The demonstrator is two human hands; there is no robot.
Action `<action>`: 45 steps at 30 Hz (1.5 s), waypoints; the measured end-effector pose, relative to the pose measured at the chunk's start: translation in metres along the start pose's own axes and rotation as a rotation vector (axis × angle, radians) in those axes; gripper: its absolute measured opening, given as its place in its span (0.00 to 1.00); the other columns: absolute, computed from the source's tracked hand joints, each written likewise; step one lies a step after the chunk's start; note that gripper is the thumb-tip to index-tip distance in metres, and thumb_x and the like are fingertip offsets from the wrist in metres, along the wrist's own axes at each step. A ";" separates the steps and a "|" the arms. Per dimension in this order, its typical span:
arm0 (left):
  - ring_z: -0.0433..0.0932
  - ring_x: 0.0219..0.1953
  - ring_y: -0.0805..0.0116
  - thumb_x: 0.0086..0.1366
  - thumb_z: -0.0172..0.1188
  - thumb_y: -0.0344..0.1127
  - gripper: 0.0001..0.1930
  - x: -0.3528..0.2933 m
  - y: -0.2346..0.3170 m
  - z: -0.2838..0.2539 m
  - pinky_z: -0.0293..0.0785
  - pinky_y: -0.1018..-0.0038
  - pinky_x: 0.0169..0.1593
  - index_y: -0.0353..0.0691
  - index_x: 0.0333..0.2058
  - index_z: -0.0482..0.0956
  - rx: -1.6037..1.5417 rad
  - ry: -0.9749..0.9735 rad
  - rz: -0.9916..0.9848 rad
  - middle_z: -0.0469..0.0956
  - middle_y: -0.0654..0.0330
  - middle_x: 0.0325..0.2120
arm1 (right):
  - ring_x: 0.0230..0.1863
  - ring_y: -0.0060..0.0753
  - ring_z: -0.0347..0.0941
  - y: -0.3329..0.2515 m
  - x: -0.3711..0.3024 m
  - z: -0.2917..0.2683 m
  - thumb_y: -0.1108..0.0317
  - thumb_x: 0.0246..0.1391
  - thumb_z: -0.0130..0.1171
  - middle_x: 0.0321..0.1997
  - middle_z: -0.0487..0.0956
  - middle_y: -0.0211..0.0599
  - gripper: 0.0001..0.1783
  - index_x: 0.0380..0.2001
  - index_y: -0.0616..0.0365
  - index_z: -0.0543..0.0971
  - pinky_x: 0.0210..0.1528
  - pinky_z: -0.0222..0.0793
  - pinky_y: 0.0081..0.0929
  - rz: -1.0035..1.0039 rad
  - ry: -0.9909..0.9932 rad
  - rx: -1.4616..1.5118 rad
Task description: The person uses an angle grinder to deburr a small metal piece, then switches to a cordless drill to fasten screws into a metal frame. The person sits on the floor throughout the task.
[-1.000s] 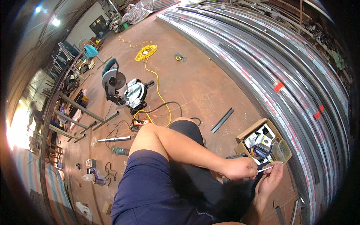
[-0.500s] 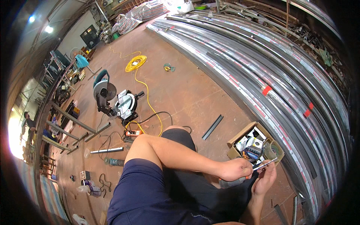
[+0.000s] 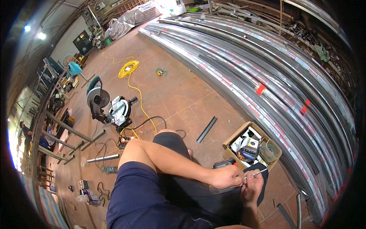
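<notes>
My left hand (image 3: 225, 176) is closed, its fingers meeting my right hand's fingertips over my lap. In my right hand (image 3: 251, 189) a slim silver rod (image 3: 260, 172), shaped like a drill bit, is pinched between thumb and fingers. It points up to the right. The left fingers are at its lower end; their exact grip is hidden. A power tool (image 3: 224, 163) with a dark and red end lies partly under my left hand, mostly covered by it. Just beyond the hands stands an open cardboard box (image 3: 227, 143) of small supplies, including a clear plastic tub (image 3: 270, 150).
Long wrapped metal profiles (image 3: 244, 87) are stacked along the right. A mitre saw (image 3: 110, 103) stands ahead left, near a yellow cable coil (image 3: 128, 68) and a power strip (image 3: 127, 140). A short dark profile (image 3: 207, 129) lies on the floor. Far left, a person (image 3: 26, 133) stands by a metal frame (image 3: 70, 128).
The view has shifted, so the surroundings sit further left. Both hands remain together at the silver rod, with the left fingers now closer against the right fingertips.
</notes>
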State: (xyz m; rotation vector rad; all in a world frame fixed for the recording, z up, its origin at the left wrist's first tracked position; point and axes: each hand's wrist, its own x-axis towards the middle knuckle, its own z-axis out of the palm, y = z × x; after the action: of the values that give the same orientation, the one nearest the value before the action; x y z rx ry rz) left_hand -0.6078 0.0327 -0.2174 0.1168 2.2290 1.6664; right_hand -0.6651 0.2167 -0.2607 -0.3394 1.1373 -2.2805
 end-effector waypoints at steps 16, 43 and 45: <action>0.81 0.33 0.60 0.57 0.76 0.35 0.19 0.020 -0.009 0.007 0.78 0.62 0.41 0.39 0.41 0.73 0.203 -0.043 -0.114 0.79 0.57 0.29 | 0.27 0.21 0.79 0.009 0.010 -0.021 0.68 0.77 0.57 0.28 0.82 0.31 0.10 0.40 0.63 0.81 0.32 0.75 0.22 0.118 0.020 -0.204; 0.87 0.41 0.47 0.56 0.72 0.41 0.19 0.110 -0.203 0.015 0.83 0.56 0.48 0.28 0.37 0.85 0.173 0.436 -0.566 0.87 0.41 0.36 | 0.67 0.54 0.79 0.015 -0.325 -0.406 0.67 0.71 0.59 0.64 0.81 0.58 0.24 0.63 0.72 0.74 0.62 0.79 0.49 0.548 1.368 -1.195; 0.87 0.40 0.51 0.58 0.71 0.44 0.20 0.108 -0.193 0.012 0.83 0.56 0.46 0.30 0.40 0.86 0.116 0.440 -0.552 0.87 0.44 0.36 | 0.67 0.55 0.78 0.021 -0.345 -0.399 0.66 0.72 0.58 0.65 0.80 0.58 0.23 0.63 0.70 0.74 0.64 0.78 0.49 0.633 1.356 -1.203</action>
State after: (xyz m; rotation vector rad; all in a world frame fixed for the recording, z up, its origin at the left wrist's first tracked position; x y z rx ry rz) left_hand -0.6772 0.0153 -0.4269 -0.8337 2.3528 1.3424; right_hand -0.5596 0.6693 -0.5114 1.1663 2.6232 -0.8005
